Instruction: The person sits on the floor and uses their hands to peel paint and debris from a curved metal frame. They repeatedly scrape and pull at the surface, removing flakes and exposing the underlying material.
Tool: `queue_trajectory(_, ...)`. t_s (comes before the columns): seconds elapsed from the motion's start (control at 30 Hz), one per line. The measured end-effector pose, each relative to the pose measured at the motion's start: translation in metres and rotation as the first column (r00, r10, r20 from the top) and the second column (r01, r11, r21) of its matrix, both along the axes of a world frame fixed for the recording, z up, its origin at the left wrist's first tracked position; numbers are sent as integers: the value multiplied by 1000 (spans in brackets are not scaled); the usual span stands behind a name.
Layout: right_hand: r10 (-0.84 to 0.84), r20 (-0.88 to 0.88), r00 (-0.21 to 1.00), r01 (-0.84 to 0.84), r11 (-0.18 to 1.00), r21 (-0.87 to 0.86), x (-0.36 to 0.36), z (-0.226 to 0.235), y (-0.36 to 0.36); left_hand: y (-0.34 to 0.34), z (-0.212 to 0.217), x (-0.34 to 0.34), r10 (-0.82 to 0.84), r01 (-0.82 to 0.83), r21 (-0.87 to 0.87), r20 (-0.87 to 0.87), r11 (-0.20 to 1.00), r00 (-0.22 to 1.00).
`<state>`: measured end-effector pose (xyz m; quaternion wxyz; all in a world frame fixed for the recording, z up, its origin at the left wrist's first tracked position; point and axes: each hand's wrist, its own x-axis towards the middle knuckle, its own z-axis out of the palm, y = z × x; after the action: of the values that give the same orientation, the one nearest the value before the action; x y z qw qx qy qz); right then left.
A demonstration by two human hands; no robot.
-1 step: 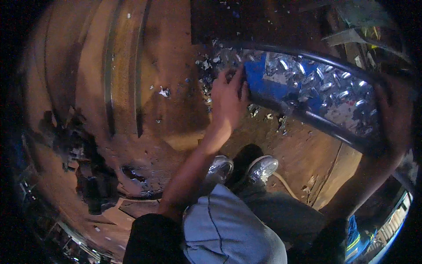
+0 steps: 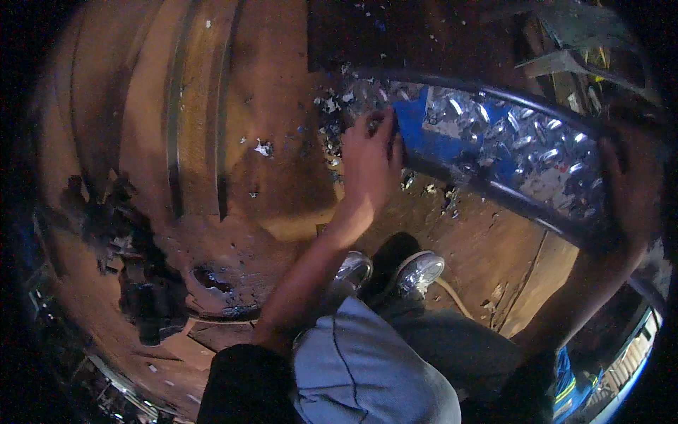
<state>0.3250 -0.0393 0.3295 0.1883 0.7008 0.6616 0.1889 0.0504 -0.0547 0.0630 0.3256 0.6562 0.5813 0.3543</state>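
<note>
A long dark-rimmed tray (image 2: 526, 194) lies slantwise at the right, its inside patched blue and white. Many shiny curved metal pieces (image 2: 519, 134) are spread in it. My left hand (image 2: 369, 162) is at the tray's left end, fingers bent against its dark near corner; whether a small piece is also between them is hidden. At the right end, in deep shadow, my right hand (image 2: 632, 177) is closed round the rim, its fingertips only partly visible. Small silvery scraps (image 2: 330, 106) lie just left of the tray, beside my left fingers.
Two raised metal rails (image 2: 220, 127) run along the rusty brown floor at the left. A dark, tangled heap (image 2: 148, 283) sits at lower left. My shoes (image 2: 420, 272) stand close below the tray. Pale sheets (image 2: 558, 60) jut in at upper right.
My left hand has shifted very slightly, its fingers still at the tray's left end. The tray and my right hand look almost the same.
</note>
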Motion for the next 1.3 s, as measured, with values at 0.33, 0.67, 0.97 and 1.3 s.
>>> queue_trajectory(0.33, -87, 98, 991, 92, 994, -55, -17, 1, 6, -7, -3, -6, 90, -85, -38, 139, 996, 986)
queue_trajectory(0.67, -53, 89, 995, 54, 998, -10, -15, 0, 2, 36, -12, -12, 46, -46, -50, -11, 998, 999)
queue_trajectory(0.97, -22, 40, 999, 20, 999, 31, -23, 0, 2, 51, 6, -7, -82, 78, -30, -500, 997, 862)
queue_trajectory(1.3, -87, 30, 996, 86, 995, 49, -30, 0, 1, 65, 11, -3, -252, 200, -163, -430, 966, 867)
